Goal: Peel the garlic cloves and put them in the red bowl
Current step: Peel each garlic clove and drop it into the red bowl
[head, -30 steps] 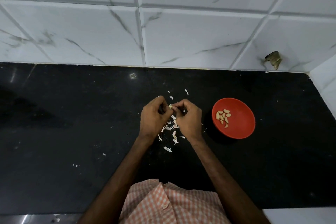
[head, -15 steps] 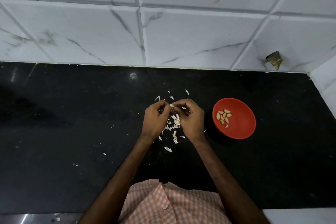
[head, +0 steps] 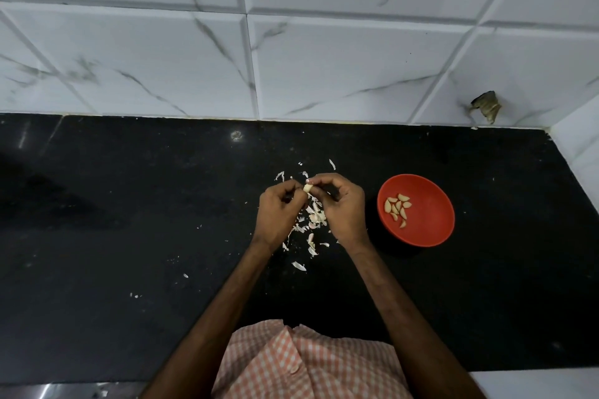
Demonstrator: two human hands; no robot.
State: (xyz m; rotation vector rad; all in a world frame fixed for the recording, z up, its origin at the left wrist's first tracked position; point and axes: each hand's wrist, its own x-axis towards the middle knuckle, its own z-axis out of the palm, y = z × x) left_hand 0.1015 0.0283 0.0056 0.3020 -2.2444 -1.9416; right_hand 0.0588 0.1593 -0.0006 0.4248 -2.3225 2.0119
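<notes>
Pinching one garlic clove point(head: 307, 188), left hand point(head: 278, 214) and right hand point(head: 343, 207) above black counter point(head: 129, 220), white marble tiles point(head: 340, 68) behind.

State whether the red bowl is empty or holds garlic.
Partly filled: several peeled cloves lie in the red bowl, most of its floor bare.

**Checked shirt, bare arms**

The person wears a shirt point(head: 308, 363) in a small check of salmon-orange and white, seen at the near edge of the scene. A placket runs down its middle and carries one pale button point(head: 294, 368). The cloth parts in a small notch at its far edge. The left forearm point(head: 223, 311) and right forearm point(head: 398, 311) are bare, as are the left hand point(head: 278, 214) and right hand point(head: 343, 207).
</notes>
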